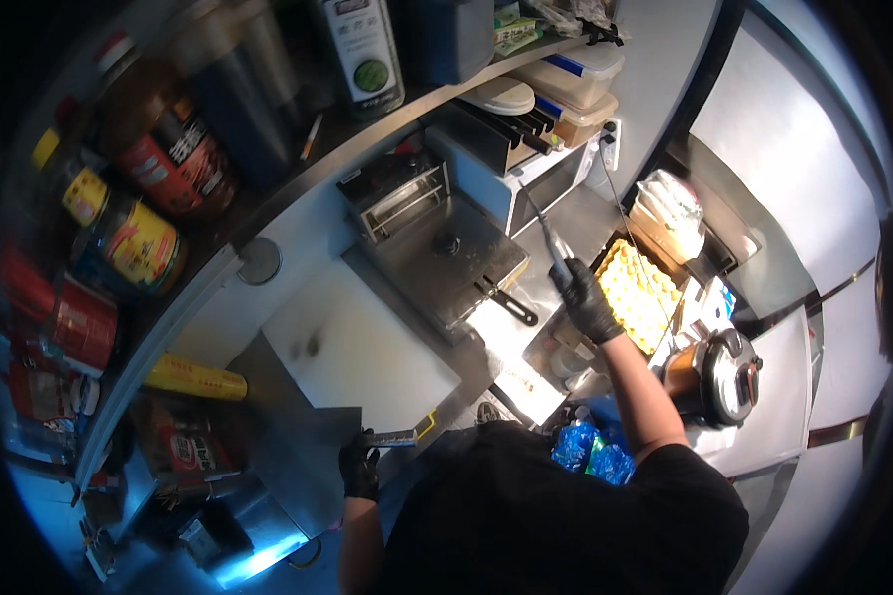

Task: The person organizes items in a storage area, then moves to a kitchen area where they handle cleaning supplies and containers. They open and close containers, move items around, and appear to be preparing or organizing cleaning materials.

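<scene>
In a black glove, my right hand (pixel 588 301) grips a long, thin, pointed grey tool (pixel 553 238), its exact kind unclear. The tool points up and away, between the lidded steel fryer (pixel 446 253) and a tray of eggs (pixel 636 294). A fry basket handle (pixel 517 309) sticks out from the fryer. My left hand (pixel 359 467), also gloved in black, is shut on a narrow, flat grey object (pixel 391 439). It is beside the corner of a steel surface (pixel 298 454), just below the white cutting board (pixel 357 349) with dark marks.
A shelf (pixel 298 160) with sauce bottles and containers curves along the left and top. A microwave (pixel 547 197) stands behind the fryer. At right is an electric pressure cooker (pixel 725 379). Blue plastic-wrapped bottles (pixel 591 450) lie low beside my body. A yellow roll box (pixel 197 377) lies left.
</scene>
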`<state>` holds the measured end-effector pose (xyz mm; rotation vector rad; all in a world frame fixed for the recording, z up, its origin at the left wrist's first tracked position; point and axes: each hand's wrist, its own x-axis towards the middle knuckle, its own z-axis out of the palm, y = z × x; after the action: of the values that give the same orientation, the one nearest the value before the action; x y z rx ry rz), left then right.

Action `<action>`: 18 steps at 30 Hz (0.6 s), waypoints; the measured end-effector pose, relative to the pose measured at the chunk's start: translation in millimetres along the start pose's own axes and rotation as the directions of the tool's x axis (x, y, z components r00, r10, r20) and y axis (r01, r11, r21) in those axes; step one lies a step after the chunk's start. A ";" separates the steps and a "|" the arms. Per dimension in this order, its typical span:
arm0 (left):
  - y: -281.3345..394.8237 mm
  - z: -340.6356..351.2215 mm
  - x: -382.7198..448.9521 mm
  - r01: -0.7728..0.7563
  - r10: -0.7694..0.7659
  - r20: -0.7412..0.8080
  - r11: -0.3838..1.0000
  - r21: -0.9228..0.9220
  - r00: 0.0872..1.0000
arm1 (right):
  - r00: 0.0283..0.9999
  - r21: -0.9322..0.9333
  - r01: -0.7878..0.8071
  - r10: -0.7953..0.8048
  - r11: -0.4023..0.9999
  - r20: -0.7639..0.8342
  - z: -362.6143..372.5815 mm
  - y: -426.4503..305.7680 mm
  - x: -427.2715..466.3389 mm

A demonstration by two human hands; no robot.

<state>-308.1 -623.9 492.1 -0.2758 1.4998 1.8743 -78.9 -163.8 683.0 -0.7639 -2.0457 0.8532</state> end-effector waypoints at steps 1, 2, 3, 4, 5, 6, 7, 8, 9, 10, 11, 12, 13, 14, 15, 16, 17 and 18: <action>2.3 8.9 -1.8 -0.026 0.027 -0.032 1.000 0.013 0.999 | 0.999 0.033 -0.028 0.026 0.999 0.039 -15.0 11.4 21.9; 6.7 21.6 -2.6 -0.006 0.007 -0.030 0.999 0.038 1.000 | 0.987 0.089 -0.144 0.136 0.986 0.090 -30.7 20.9 40.9; 13.9 35.9 -5.2 0.014 -0.012 -0.030 0.998 0.065 0.999 | 0.992 0.084 -0.088 0.080 0.993 0.100 -41.9 28.8 55.2; 24.4 50.9 -9.1 0.069 -0.063 -0.071 0.994 0.090 0.996 | 0.987 0.112 -0.106 0.092 0.988 0.130 -51.0 35.8 64.5; 34.4 72.5 -11.0 0.001 -0.003 0.015 0.993 0.114 1.000 | 0.982 0.151 -0.141 0.118 0.978 0.150 -58.7 41.8 67.1; 43.8 99.8 -10.1 -0.035 0.027 0.061 0.991 0.132 0.998 | 0.981 0.163 -0.166 0.145 0.973 0.132 -60.8 48.1 66.5; 54.7 128.7 -8.6 -0.051 0.038 0.091 0.988 0.148 0.995 | 0.977 0.198 -0.198 0.177 0.960 0.120 -64.1 54.1 59.5; 66.2 158.6 -6.3 -0.139 0.110 0.166 0.975 0.175 0.980 | 0.964 0.217 -0.260 0.240 0.941 0.115 -66.5 60.8 48.5; 77.7 189.1 -3.1 -0.205 0.157 0.222 0.955 0.213 0.962 | 0.969 0.257 -0.248 0.236 0.934 0.077 -64.9 68.1 34.2; 89.4 220.0 2.4 -0.296 0.219 0.336 0.935 0.196 0.916 | 0.970 0.249 -0.240 0.238 0.938 0.041 -64.3 76.5 19.6; 102.6 251.5 12.7 -0.333 0.225 0.393 0.914 0.233 0.892 | 0.915 0.388 -0.394 0.396 0.833 0.081 -64.0 83.8 -0.1; 116.1 282.1 25.3 -0.309 0.173 0.397 0.900 0.308 0.901 | 0.934 0.390 -0.333 0.356 0.859 0.015 -62.2 92.6 -16.7; 123.9 318.3 42.1 -0.534 0.333 0.477 0.753 0.386 0.814 | 0.953 0.371 -0.283 0.303 0.885 0.005 -66.9 99.5 -37.8; 131.1 353.5 60.3 -0.624 0.401 0.516 0.679 0.387 0.757 | 0.958 0.358 -0.272 0.285 0.893 0.017 -70.6 107.8 -54.3; 139.8 392.1 83.1 -0.766 0.497 0.592 0.299 0.570 0.634 | 0.948 0.327 -0.296 0.317 0.898 -0.013 -74.1 113.6 -73.7; 148.2 427.7 103.9 -0.808 0.493 0.657 0.196 0.555 0.571 | 0.897 0.447 -0.388 0.442 0.806 -0.019 -75.4 120.0 -89.6; 157.3 464.4 124.7 -0.827 0.472 0.725 0.015 0.562 0.502 | 0.882 0.492 -0.397 0.471 0.775 -0.030 -80.7 125.5 -105.3; 167.6 502.2 143.9 -0.873 0.476 0.771 -0.013 0.487 0.423 | 0.866 0.549 -0.401 0.499 0.734 -0.035 -85.9 130.4 -119.5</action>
<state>-390.5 -119.4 691.4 1.6503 2.2684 1.2026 83.1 -148.8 572.4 -0.9924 -1.3603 1.4874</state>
